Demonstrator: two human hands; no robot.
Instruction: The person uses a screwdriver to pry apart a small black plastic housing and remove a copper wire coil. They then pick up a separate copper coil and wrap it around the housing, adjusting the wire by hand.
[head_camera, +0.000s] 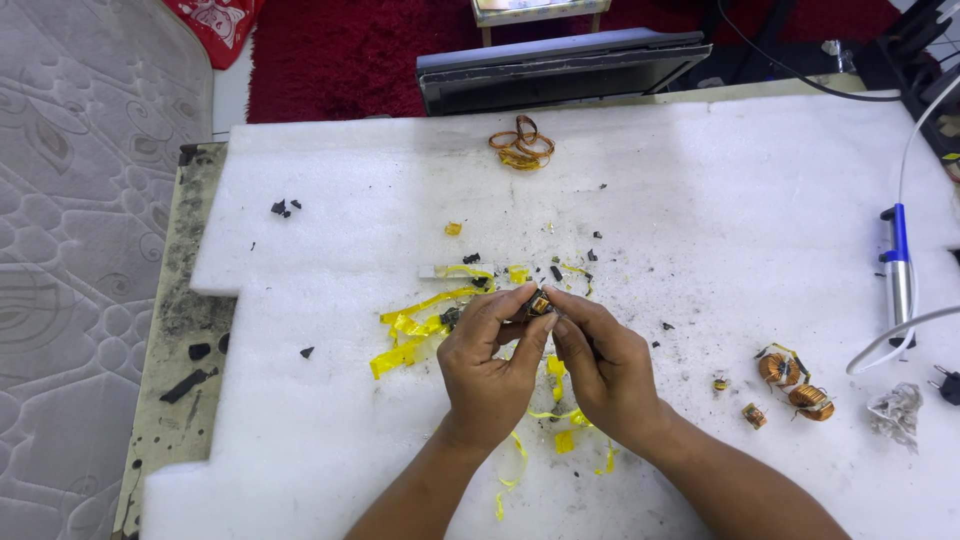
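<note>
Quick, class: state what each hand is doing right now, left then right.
Left hand: closed, fingers pinching the small copper-wound coil component.
Right hand: closed, fingers pinching the same component from the other side.

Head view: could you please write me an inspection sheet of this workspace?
Surface: white foam sheet over a stained tabletop, dusted with dark specks.
Job's things: small copper-wound coil part, pinched between both hands.
Clutter: yellow tape strips; loose copper wire bundle; two round copper toroid coils; black fragments.
Grippers: left hand and right hand, fingers closed on the part.
Cables: white cable beside a blue-and-silver pen-shaped tool.
Surroundings: red carpet, grey quilted mattress, dark flat panel.
</note>
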